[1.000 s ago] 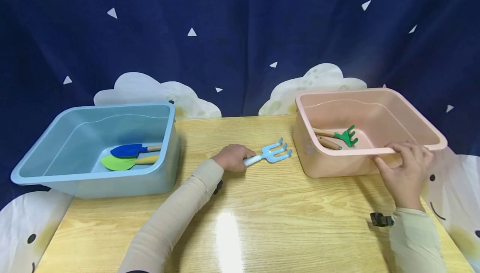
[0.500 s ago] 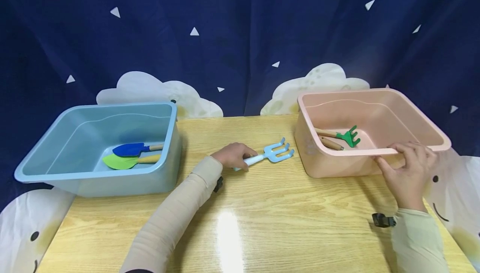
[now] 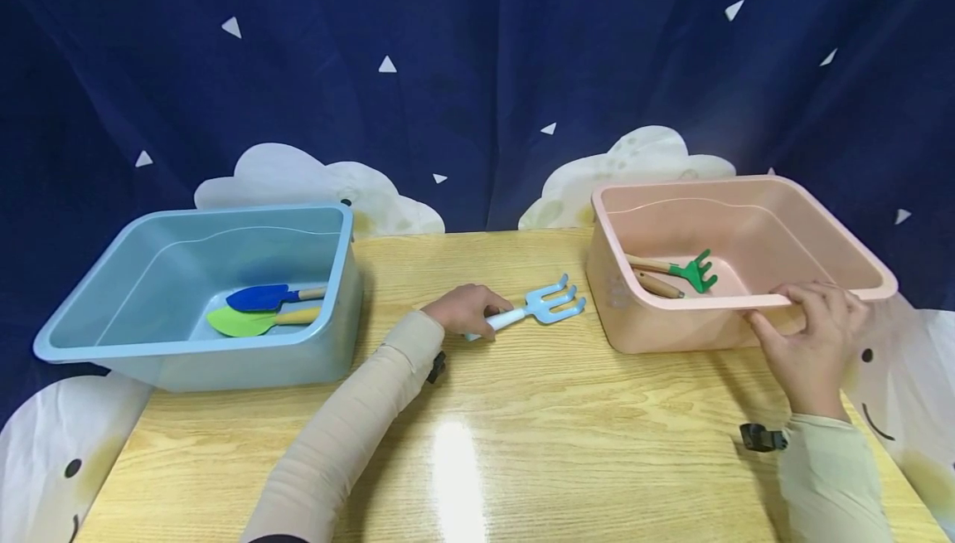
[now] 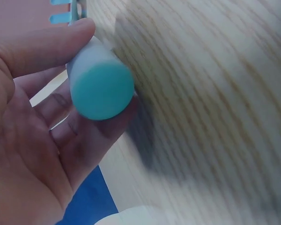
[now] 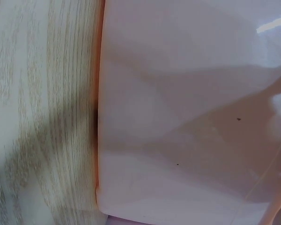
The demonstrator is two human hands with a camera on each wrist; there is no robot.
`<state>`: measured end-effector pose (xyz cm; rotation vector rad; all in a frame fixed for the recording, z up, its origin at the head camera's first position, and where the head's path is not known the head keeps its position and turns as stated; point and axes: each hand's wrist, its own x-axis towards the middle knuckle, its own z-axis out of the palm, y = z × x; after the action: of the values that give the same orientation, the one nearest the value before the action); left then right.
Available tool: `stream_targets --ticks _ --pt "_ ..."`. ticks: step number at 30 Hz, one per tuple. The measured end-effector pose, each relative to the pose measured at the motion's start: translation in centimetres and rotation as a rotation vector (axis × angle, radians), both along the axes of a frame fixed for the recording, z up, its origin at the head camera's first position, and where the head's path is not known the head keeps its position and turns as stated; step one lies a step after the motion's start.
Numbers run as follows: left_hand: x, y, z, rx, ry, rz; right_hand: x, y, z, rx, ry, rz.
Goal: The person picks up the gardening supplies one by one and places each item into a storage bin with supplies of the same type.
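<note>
Between the two tubs, my left hand (image 3: 464, 309) pinches the white handle of a light blue hand fork (image 3: 550, 303), whose tines point right. In the left wrist view the thumb and fingers are round the handle, and its turquoise end cap (image 4: 103, 91) faces the camera. My right hand (image 3: 813, 340) grips the near rim of the pink tub (image 3: 716, 303), thumb outside and fingers over the edge. Inside that tub lie a green hand rake (image 3: 694, 271) and a wooden handle (image 3: 658, 284), its head hidden by the wall. The right wrist view shows mostly the tub's outer wall (image 5: 187, 108).
At the left, a blue tub (image 3: 246, 365) holds a blue trowel (image 3: 257, 298) and a lime green trowel (image 3: 240, 322) with wooden handles. Both tubs stand on a wood-grain table (image 3: 582, 443). A dark blue curtain (image 3: 477, 70) hangs behind.
My left fingers have loosened and shifted on the handle, so its end now shows past them. The fork has barely moved. My right hand stays on the pink tub's rim.
</note>
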<state>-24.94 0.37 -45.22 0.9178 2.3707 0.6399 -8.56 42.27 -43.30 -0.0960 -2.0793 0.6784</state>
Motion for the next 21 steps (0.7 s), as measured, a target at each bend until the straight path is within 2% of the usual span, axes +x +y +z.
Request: stream_targets --ticks 10,21 --pt "0.14 0.24 -0.39 0.015 0.048 0.038 0.16 -0.06 0.13 0.008 -0.037 -0.026" --pt "-0.11 -0.05 -0.87 0.074 0.020 0.045 0.26 -0.12 0.16 0.006 -0.047 -0.028"
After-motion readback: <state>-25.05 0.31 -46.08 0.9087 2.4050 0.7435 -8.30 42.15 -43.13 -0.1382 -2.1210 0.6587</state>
